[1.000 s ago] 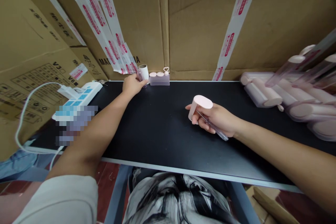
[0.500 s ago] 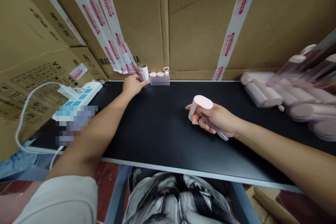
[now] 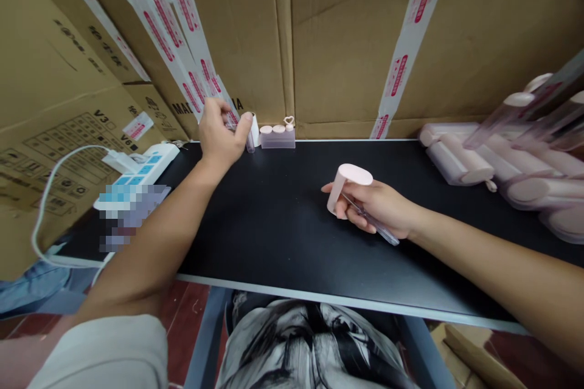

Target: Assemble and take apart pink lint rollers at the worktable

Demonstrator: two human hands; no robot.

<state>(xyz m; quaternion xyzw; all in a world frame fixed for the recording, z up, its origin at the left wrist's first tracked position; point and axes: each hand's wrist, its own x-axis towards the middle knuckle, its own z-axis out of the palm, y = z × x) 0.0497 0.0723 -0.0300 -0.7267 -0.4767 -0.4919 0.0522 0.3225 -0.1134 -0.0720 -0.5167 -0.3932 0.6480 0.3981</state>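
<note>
My left hand (image 3: 221, 137) is raised at the back of the black table, its thumb and fingers curved around a small clear plastic piece (image 3: 232, 125), partly hidden by the thumb. Just right of the thumb stands a white roll (image 3: 255, 130). Beside it is a low clear holder (image 3: 278, 140) with small pink round-topped pieces, one bearing a heart-shaped ring. Over the middle right of the table, my right hand (image 3: 381, 203) is closed on a pale pink oval-topped cap (image 3: 356, 174) with a bent-down side. A slim clear plastic piece (image 3: 383, 231) also sticks out beneath that palm.
Several pink tubes in clear sleeves (image 3: 529, 161) are heaped at the right end of the black table (image 3: 274, 219). At left lies a white power strip (image 3: 146, 167) with a plugged-in cable (image 3: 41, 194). Taped cardboard (image 3: 337, 42) walls the back and left side.
My left hand has moved up and left from beside the white roll, with a small clear piece showing among its fingers. My right hand stays nearly in place, with the pink cap tilted slightly.
</note>
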